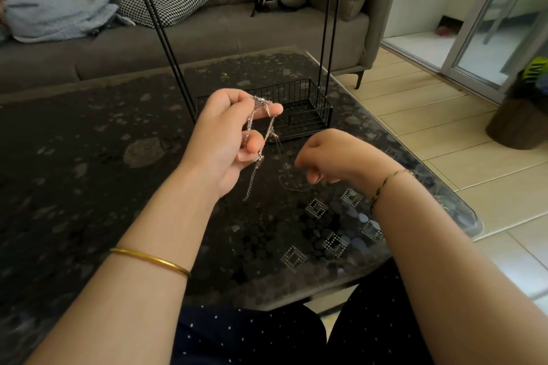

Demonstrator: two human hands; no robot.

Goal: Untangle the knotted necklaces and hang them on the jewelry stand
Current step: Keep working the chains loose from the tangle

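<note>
- While untangling is the step in hand, the right hand (335, 157) pinches a thin strand (286, 184) in a tight grip, low over the bench (89, 157).
- The left hand (231, 133), fingers curled, holds the chains (267, 127) up.
- Next, likely: ease the strand free gently, then hang it on the stand (308, 109) behind.

Two bare hands: one left hand (225, 139), one right hand (332, 157). One tangle of thin silver chain necklaces (261, 101), chain count unclear. One black wire basket (305, 124), one dark pebble-patterned glass table (89, 157), one grey fabric sofa (222, 32), one plain gold bangle (151, 261).
</note>
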